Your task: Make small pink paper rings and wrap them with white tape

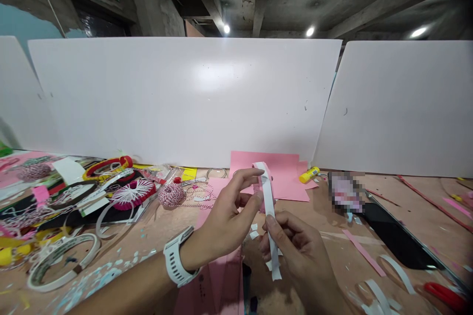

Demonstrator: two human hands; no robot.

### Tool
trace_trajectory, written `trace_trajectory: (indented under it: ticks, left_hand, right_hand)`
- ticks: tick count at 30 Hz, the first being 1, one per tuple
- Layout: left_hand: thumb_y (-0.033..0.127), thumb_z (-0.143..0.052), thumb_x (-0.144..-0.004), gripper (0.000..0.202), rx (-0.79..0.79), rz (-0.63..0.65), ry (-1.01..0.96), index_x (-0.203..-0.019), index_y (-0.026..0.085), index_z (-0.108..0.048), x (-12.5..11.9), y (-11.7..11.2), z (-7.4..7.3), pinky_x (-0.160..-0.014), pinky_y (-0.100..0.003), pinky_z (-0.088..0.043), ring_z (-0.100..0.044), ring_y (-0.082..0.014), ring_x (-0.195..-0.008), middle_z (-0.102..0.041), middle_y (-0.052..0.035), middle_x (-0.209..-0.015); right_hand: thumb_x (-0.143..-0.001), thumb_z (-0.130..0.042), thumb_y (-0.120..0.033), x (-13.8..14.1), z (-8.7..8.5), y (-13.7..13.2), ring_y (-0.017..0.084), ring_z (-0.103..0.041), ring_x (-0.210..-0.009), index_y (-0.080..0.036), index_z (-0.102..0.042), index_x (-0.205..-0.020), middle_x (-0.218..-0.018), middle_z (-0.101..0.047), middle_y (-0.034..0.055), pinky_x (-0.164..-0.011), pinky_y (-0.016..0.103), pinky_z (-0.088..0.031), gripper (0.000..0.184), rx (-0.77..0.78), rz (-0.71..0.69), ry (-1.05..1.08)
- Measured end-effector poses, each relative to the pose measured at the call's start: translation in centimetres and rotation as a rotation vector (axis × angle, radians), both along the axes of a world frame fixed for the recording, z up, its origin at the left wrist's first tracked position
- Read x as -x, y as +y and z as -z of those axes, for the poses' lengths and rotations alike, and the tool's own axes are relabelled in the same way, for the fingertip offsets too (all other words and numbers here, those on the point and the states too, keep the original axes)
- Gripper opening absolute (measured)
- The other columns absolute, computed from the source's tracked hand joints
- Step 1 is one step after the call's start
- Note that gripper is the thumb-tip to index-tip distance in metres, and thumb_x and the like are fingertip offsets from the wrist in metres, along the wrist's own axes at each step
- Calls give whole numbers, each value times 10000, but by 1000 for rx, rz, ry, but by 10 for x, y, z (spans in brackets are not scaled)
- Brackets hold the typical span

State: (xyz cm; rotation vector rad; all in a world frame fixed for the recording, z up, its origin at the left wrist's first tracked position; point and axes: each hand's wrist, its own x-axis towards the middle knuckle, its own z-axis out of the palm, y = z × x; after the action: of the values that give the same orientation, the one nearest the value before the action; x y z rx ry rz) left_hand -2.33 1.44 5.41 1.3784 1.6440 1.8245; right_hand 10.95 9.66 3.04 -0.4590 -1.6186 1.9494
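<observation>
A long white strip (271, 229) stands nearly upright in front of me, its upper end bent over a pink piece whose exact shape is partly hidden by my fingers. My left hand (236, 206), wearing a white watch (178, 256) on the wrist, grips the upper part, index finger at the top and thumb lower down. Below it, my right hand (299, 246) pinches the strip between thumb and fingers, and the loose lower end hangs past them. Pink paper sheets (288, 179) lie behind my hands, with small white scraps (254, 231) beneath them.
White boards (185, 98) wall off the far edge. To the left are a tape roll (62, 263), a string ball (172, 195) and a pile of craft items. A glue stick (309, 174), a black phone-like slab (401, 236), paper strips (364, 253) and a red handle (445, 296) lie to the right.
</observation>
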Motion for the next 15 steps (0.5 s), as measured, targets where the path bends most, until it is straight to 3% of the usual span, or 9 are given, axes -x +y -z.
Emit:
trace_trajectory:
  ticks: [4, 15]
  left_hand:
    - [351, -572, -1041, 319, 5, 5, -9, -1357, 326, -537, -1, -1, 0, -674, -269, -465, -568, -63, -707, -576, -68, -1403]
    - [363, -566, -1042, 308, 20, 10, -3, -1350, 355, -562, -1, -1, -1, -731, -291, -522, -645, -95, -788, -584, -39, -1362]
  right_hand:
    - [-849, -743, -614, 0, 1, 0, 114, -566, -533, -178, -676, -730, -590, -650, 3, -516, 221, -451, 457, 13, -7, 1]
    - [-860, -736, -608, 1, 5, 6, 121, -605, -561, -170, -682, -756, -617, -665, 14, -549, 218, -484, 453, -25, -46, -22]
